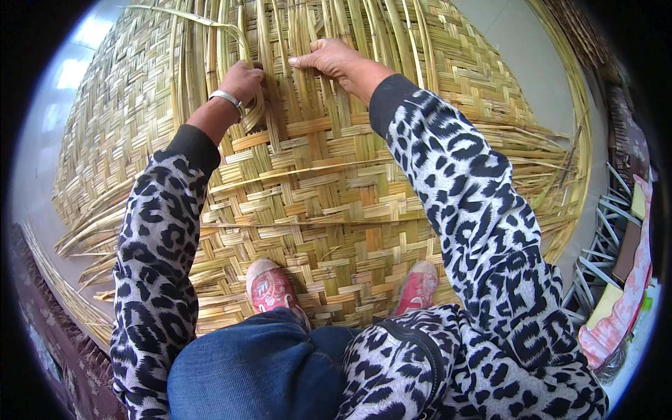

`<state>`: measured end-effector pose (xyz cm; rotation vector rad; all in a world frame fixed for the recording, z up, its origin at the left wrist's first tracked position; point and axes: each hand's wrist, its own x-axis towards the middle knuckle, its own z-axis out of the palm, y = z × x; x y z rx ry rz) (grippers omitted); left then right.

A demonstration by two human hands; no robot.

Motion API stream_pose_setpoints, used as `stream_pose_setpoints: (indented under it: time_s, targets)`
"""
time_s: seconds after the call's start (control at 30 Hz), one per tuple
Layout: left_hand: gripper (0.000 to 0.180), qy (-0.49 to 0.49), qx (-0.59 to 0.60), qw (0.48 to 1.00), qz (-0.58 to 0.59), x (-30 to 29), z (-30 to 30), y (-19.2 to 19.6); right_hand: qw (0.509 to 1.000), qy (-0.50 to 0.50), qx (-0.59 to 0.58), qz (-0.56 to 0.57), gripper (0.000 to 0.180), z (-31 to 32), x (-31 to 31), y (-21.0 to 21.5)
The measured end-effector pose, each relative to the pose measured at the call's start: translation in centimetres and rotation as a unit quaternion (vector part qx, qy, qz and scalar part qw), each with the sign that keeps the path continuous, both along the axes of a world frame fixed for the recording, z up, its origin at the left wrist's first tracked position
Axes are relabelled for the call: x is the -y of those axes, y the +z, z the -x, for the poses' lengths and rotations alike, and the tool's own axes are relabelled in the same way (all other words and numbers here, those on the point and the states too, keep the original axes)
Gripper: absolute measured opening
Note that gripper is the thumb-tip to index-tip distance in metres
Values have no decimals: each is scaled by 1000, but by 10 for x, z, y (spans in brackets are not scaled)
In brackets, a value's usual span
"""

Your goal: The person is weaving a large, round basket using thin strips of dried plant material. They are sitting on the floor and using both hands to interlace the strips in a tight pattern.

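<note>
A large mat [315, 199] of flattened yellow-green reed strips lies under me, woven in a slanting pattern. My left hand [241, 84], with a silver bangle at the wrist, is closed round a reed strip [234, 29] that bends over above it toward the upper left. A looped strip end hangs just below those fingers. To its right, my right hand [339, 63] is closed on the lengthwise strips, its thumb pointing left and its other fingertips partly hidden. Between and beyond both hands, several long unwoven strips [280, 31] run away across the woven surface.
My red shoes [269, 287] stand on the mat's near part. Loose strip ends [553, 150] stick out at the right edge, and more [98, 220] at the left. A rack of pale bars [612, 210] with pink cloth [616, 325] stands at the right. Dark patterned fabric [77, 364] lies lower left.
</note>
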<state>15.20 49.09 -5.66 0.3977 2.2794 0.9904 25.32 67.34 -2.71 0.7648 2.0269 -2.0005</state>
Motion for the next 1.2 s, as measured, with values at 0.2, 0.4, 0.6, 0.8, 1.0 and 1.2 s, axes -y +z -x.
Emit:
stream_pose_setpoints:
  time_s: [0.2,0.4,0.6,0.8,1.0,1.2]
  targets:
    - [35,31,311,935,-166,8,-3,13,998,48,-34,-6,42,-14,-9,9]
    - [31,-35,316,938,-134,0,-16,24,992,41,17,-118,35,-1,-6,-11]
    - [27,-102,115,981,-119,2,-24,21,867,39,-91,-489,31,-7,1,-10]
    - [18,-127,-62,983,-117,-4,-41,9,981,-27,-149,-123,34,19,1,-19]
    - [19,-52,201,963,-171,4,-25,16,989,-13,-89,119,43,23,2,-18]
    - [23,-32,225,959,-168,8,-18,22,992,-38,-49,110,42,27,4,-16]
